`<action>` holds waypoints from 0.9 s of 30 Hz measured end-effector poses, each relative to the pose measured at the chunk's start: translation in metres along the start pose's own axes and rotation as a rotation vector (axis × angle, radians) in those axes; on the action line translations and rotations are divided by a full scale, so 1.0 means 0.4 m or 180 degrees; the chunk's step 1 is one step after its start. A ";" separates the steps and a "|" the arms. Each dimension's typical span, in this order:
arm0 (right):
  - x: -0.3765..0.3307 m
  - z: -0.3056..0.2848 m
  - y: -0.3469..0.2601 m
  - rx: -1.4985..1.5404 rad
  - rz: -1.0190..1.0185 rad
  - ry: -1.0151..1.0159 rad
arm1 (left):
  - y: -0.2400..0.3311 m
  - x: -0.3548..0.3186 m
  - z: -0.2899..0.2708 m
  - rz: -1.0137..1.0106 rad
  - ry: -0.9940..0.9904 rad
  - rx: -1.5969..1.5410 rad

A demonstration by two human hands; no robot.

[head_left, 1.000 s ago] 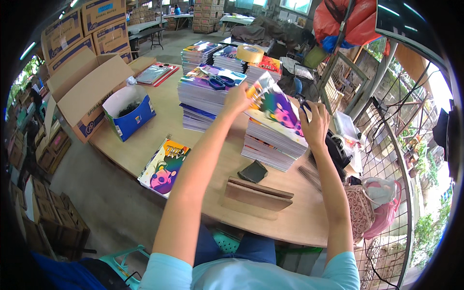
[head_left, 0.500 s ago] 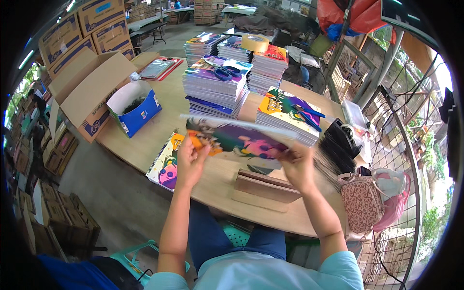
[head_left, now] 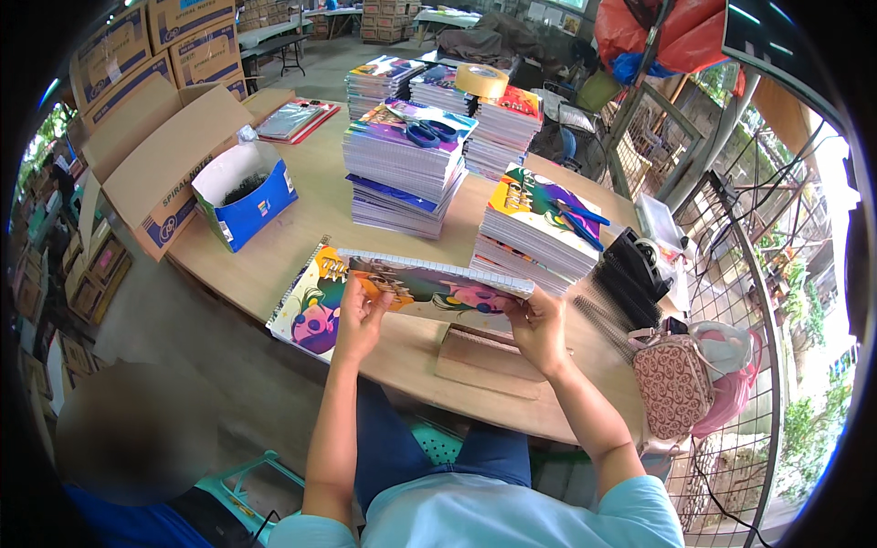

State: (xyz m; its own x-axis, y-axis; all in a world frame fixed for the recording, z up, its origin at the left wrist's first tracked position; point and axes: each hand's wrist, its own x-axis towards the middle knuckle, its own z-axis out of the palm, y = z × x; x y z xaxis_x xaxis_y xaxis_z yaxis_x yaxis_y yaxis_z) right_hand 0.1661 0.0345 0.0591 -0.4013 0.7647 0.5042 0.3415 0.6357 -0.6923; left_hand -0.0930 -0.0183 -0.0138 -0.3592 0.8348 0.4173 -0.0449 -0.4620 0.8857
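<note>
Both ends of a colourful-covered notebook [head_left: 427, 289] are gripped above the table's front part. My left hand [head_left: 362, 320] closes on its left end, thumb on the cover. The right end is pinched in my right hand [head_left: 541, 333]. A row of small punched holes runs along the notebook's upper edge. Just beneath it sits a slotted wooden block [head_left: 484, 358], partly hidden by the notebook. To the left, next to my left hand, lies a spiral notebook [head_left: 315, 315] with a similar cover.
Stacked notebooks [head_left: 402, 173] with scissors [head_left: 429, 133] and a tape roll [head_left: 481, 80] stand behind. Another stack [head_left: 539, 228] bears blue-handled scissors. Black spiral coils [head_left: 630, 279] and a patterned bag [head_left: 674, 384] are at right; cartons [head_left: 174, 155] and a blue box [head_left: 245, 196] at left. Someone sits lower left.
The notebook has come down slightly and tilted, so its punched upper edge now shows clearly. Both hands keep hold of it. Someone's head has come into view at the lower left.
</note>
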 end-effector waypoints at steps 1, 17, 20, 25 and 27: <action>0.001 0.002 0.000 0.0041 -0.0092 0.0003 | -0.008 -0.001 -0.013 -0.0037 -0.0192 -0.0184; -0.129 -0.094 0.009 -0.0111 0.0125 0.0312 | -0.031 -0.118 0.098 -0.0318 -0.0946 0.0770; -0.293 -0.114 0.134 0.1011 0.1201 0.0815 | -0.041 -0.138 0.176 0.0468 -0.1216 0.1167; -0.310 -0.083 0.193 0.2729 0.0953 0.0147 | -0.083 -0.144 0.196 -0.0652 -0.0856 -0.0376; -0.241 -0.155 0.209 0.2299 0.1234 -0.0084 | -0.088 -0.146 0.172 -0.1061 -0.0783 -0.0460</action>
State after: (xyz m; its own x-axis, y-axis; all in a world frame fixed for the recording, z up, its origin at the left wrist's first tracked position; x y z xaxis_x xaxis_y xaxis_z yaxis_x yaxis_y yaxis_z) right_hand 0.2861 0.0204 -0.0153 -0.3902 0.9077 0.1546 -0.1679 0.0950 -0.9812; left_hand -0.0062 -0.0303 -0.0555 -0.0712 0.9838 0.1648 -0.2570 -0.1777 0.9499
